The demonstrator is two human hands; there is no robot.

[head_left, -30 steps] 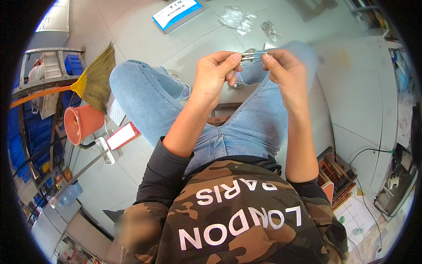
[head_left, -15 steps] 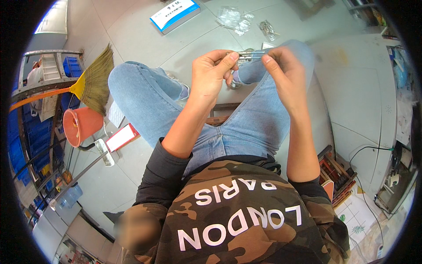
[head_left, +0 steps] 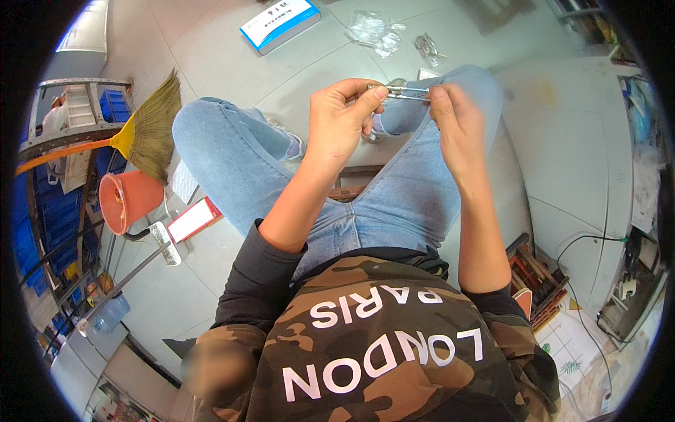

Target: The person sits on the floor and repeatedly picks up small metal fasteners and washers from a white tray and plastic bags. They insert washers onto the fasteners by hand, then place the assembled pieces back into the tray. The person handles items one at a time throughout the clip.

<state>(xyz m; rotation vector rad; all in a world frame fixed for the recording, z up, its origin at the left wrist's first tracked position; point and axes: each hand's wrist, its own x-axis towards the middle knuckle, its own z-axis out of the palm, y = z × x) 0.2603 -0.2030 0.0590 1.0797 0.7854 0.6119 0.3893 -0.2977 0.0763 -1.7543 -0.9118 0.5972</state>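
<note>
My left hand (head_left: 336, 119) is closed, with thumb and forefinger pinching two thin silvery metal rods (head_left: 408, 93), perhaps long screws. They stick out side by side to the right, above the gap between my knees. At their right ends, the thumb and fingers of my right hand (head_left: 455, 126) are pressed together on the rod tips. Part of that hand is smeared by motion. The left ends of the rods are hidden in my left fingers.
A blue-and-white box (head_left: 281, 27), clear plastic bags (head_left: 376, 32) and a small bag of metal parts (head_left: 427, 50) lie on the floor ahead. Left are a broom (head_left: 151, 133), an orange bucket (head_left: 133, 200) and a metal rack. A white cabinet (head_left: 569, 141) stands right.
My right hand has shifted slightly right and turned a little more upright at the rod ends. My left hand has moved only slightly, still pinching the rods.
</note>
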